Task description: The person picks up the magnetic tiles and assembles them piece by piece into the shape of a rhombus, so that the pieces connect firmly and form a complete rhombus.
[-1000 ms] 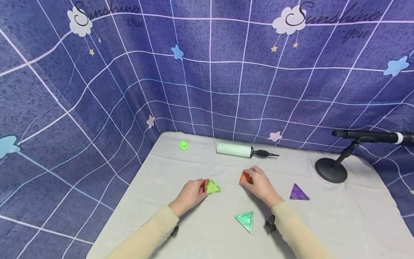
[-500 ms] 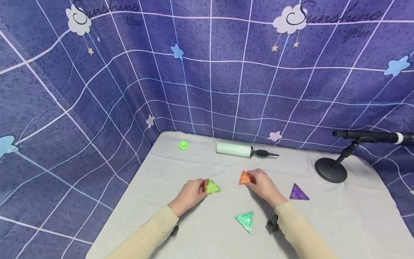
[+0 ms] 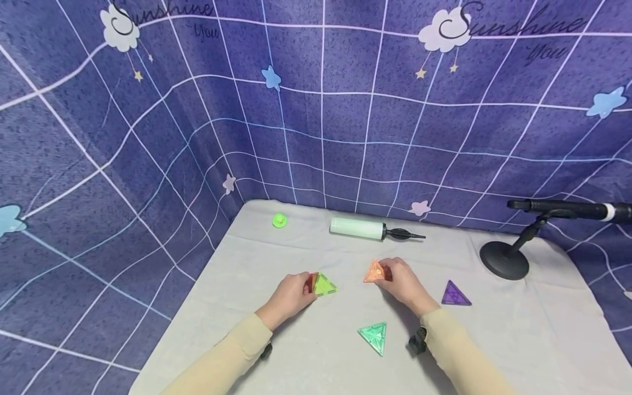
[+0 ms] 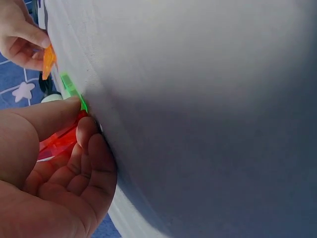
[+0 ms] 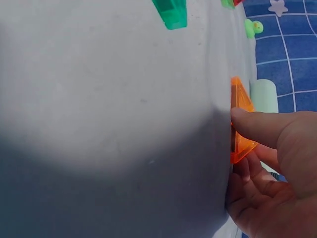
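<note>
My left hand (image 3: 292, 296) pinches a red translucent magnetic tile (image 4: 62, 143) between thumb and fingers. A yellow-green triangular tile (image 3: 324, 285) lies against the red one's edge, pointing right in the head view. Across from it, my right hand (image 3: 404, 284) holds an orange triangular magnetic tile (image 3: 373, 272) by its right side, close to the tabletop. The right wrist view shows the thumb pressed on the orange tile's face, with some fingers curled behind it. A teal triangular tile (image 3: 375, 336) lies flat nearer the person, and a purple triangular tile (image 3: 456, 294) lies to the right.
A pale green hand pump (image 3: 357, 229) with a black nozzle lies at the back of the white-covered table (image 3: 316, 351). To its left sits a small green toy duck (image 3: 279, 220). A black stand (image 3: 504, 260) occupies the back right, before a blue patterned curtain (image 3: 345, 126).
My right hand has shifted slightly right and turned the orange tile, so more of its triangular face shows. The left hand stays in place with the red and yellow-green tiles.
</note>
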Demonstrator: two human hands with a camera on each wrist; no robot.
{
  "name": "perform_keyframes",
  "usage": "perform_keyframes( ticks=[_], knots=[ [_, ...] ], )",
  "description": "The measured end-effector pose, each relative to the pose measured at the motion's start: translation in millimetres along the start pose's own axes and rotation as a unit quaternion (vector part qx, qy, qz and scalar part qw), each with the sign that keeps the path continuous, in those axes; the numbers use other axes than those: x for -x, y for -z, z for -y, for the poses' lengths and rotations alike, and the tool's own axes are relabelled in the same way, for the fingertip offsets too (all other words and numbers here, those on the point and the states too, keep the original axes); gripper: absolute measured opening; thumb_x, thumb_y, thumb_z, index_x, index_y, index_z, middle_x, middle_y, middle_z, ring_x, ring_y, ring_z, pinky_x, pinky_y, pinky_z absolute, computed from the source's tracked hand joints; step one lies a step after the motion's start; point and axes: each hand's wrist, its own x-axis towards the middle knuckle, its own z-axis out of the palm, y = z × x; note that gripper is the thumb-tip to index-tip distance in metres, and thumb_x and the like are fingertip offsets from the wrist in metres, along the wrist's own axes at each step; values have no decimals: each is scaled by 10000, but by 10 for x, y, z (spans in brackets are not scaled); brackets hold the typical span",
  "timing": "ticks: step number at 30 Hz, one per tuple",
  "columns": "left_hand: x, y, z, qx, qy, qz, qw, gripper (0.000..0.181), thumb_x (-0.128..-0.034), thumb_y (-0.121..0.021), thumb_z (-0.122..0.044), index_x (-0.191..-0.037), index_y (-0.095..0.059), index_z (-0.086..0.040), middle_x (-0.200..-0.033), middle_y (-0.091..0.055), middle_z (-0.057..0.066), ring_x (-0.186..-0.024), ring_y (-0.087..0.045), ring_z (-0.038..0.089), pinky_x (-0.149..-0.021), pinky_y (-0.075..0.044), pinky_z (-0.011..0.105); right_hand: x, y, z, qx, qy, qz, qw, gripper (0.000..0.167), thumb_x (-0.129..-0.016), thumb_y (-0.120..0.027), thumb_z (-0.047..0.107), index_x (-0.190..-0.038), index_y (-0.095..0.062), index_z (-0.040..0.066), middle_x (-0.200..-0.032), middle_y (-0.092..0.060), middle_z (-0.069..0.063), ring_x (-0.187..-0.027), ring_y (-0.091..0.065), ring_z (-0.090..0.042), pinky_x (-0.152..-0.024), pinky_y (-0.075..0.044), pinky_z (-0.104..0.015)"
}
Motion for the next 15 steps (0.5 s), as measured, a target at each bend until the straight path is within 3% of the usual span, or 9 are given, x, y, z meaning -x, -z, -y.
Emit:
perform_keyframes(
  ticks=[9, 15],
  knots=[
    [4, -8, 24, -53, -81, -45, 9999, 214, -873, -808, -137, -852, -597, -115, -624, -485, -94, -555, -438, 46, -527, -362, 223, 38, 0, -48, -18, 135, -52, 9999, 321, -829, -847, 16, -1092, -663, 12, -893, -632, -36, -824, -590, -176, -797, -525, -419],
    [-3, -2, 20, -56, -101, -63, 9999, 219, -871, -813, -132, -853, -595, -115, -627, -484, -94, -560, -439, 49, -530, -361, 228, 85, 43, -44, 332, 398, -28, 9987, 154, -843, -830, 27, -850, -688, 86, -818, -611, -2, -739, -547, -155, -712, -499, -398]
  ],
)
